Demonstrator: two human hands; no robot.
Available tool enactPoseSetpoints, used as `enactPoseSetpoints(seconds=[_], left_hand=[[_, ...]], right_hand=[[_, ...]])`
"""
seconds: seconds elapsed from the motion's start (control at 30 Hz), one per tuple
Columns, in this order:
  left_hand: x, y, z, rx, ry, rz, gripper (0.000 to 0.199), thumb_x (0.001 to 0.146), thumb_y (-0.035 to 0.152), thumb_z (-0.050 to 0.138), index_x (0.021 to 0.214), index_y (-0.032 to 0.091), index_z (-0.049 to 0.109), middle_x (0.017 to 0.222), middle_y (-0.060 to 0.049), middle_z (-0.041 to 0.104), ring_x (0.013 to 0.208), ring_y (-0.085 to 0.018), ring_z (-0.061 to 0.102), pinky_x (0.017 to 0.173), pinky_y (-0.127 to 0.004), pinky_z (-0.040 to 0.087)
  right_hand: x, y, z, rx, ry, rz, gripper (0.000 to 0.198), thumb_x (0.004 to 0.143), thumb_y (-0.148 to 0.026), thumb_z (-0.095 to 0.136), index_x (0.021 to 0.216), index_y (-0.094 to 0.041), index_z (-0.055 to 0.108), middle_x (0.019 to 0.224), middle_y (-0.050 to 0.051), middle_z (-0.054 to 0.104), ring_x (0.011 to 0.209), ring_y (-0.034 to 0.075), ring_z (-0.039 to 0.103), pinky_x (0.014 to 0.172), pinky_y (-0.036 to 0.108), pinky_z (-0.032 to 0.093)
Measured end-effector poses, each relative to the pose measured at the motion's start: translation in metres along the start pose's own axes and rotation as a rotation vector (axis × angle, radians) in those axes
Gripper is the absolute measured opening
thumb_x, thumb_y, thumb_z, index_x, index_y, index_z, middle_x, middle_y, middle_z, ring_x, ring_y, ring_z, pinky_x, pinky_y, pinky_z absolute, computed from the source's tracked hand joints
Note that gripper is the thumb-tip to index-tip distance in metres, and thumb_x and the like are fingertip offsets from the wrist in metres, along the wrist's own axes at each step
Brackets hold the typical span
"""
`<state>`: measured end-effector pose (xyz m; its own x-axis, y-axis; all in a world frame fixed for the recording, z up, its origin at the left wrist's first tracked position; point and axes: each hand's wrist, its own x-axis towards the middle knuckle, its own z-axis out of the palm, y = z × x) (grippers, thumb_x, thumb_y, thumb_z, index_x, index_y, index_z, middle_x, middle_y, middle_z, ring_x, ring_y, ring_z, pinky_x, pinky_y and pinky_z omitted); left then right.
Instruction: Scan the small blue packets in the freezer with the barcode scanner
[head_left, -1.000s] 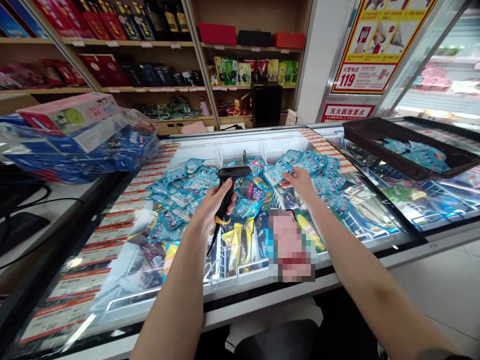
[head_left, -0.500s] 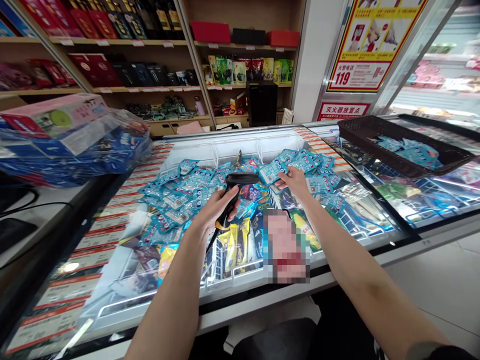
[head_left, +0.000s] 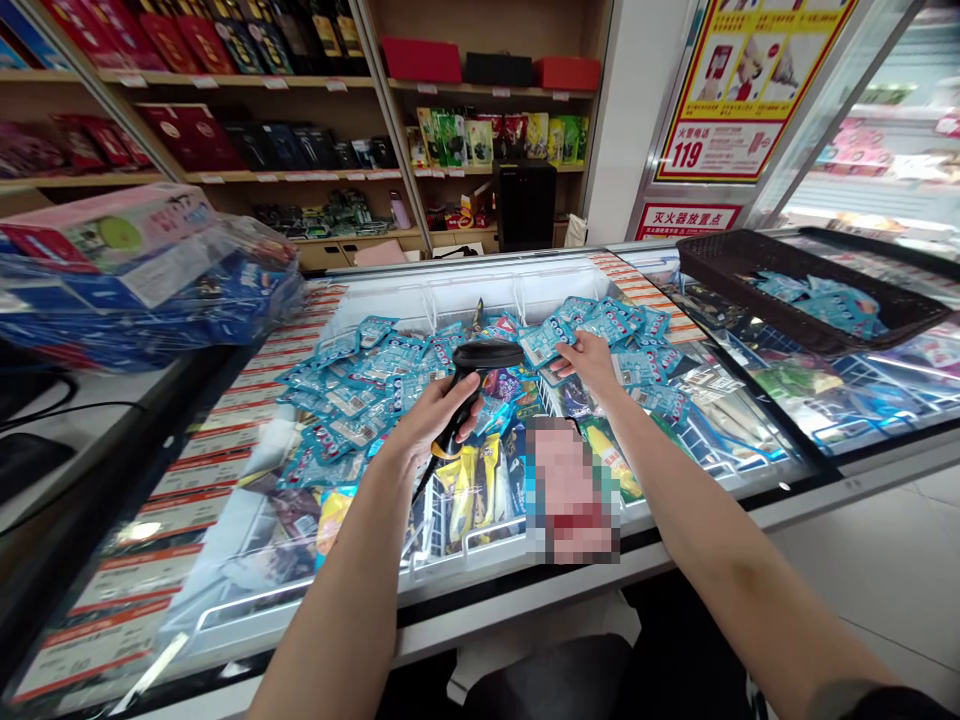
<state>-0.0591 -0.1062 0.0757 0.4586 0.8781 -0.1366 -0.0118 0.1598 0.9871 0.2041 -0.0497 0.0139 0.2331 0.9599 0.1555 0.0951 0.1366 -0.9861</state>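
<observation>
My left hand (head_left: 448, 408) is wrapped round the handle of a black barcode scanner (head_left: 487, 355), whose head points right, toward my other hand. Between the thumb and fingers of my right hand (head_left: 586, 362) is the edge of a blue snack packet (head_left: 544, 342), held in front of the scanner. Many similar blue packets lie in a loose heap (head_left: 352, 395) on the freezer's glass top, left of the scanner. Another heap (head_left: 645, 345) lies beyond and right of my right hand. The fingertips under the packet are partly hidden.
Beneath the glass (head_left: 285, 590) are baskets of frozen goods. A pixelated pink object (head_left: 570, 490) lies near the front edge. At right stands a dark brown basket (head_left: 720, 265) holding blue packets. Plastic-wrapped boxes (head_left: 150, 290) are stacked at left, and shelves (head_left: 300, 175) line the back.
The scanner's head has shifted very slightly right and up, nearer the packet. My right hand and its packet stay almost in place.
</observation>
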Motion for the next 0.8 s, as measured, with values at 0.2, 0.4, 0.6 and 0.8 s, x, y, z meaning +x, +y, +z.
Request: enactPoseSetpoints(seconds=[0.2, 0.4, 0.6, 0.8], left_hand=[[0.0002, -0.0008, -0.0011, 0.018, -0.011, 0.007, 0.035, 0.082, 0.051, 0.063, 0.089, 0.019, 0.053, 0.068, 0.001, 0.054, 0.042, -0.006, 0.047, 0.037, -0.019, 0.031], [0.0008, -0.0002, -0.0009, 0.036, -0.029, 0.000, 0.035, 0.083, 0.052, 0.062, 0.086, 0.018, 0.052, 0.067, 0.001, 0.053, 0.041, -0.007, 0.046, 0.037, -0.020, 0.030], [0.0015, 0.0004, 0.0003, 0.043, -0.030, -0.013, 0.037, 0.082, 0.053, 0.062, 0.086, 0.017, 0.052, 0.064, 0.001, 0.052, 0.039, -0.007, 0.045, 0.036, -0.021, 0.029], [0.0012, -0.0010, -0.0001, 0.034, -0.022, 0.006, 0.036, 0.083, 0.053, 0.061, 0.089, 0.018, 0.052, 0.066, 0.001, 0.052, 0.041, -0.006, 0.046, 0.037, -0.020, 0.029]], right_hand=[[0.0009, 0.0019, 0.0002, 0.001, 0.004, -0.002, 0.021, 0.074, -0.034, 0.066, 0.084, -0.019, 0.055, 0.050, -0.004, 0.056, 0.057, 0.023, 0.071, 0.043, 0.028, 0.056], [0.0001, 0.0020, 0.0002, 0.006, 0.005, -0.007, 0.021, 0.074, -0.035, 0.066, 0.083, -0.020, 0.053, 0.051, -0.005, 0.055, 0.057, 0.023, 0.071, 0.043, 0.028, 0.056], [0.0014, 0.0039, 0.0006, 0.022, 0.006, -0.043, 0.022, 0.074, -0.033, 0.066, 0.072, -0.021, 0.048, 0.050, -0.005, 0.051, 0.056, 0.023, 0.071, 0.040, 0.027, 0.054], [0.0024, 0.0056, 0.0015, 0.031, 0.011, -0.011, 0.023, 0.074, -0.034, 0.067, 0.079, -0.020, 0.049, 0.051, -0.005, 0.053, 0.055, 0.023, 0.070, 0.042, 0.028, 0.055]])
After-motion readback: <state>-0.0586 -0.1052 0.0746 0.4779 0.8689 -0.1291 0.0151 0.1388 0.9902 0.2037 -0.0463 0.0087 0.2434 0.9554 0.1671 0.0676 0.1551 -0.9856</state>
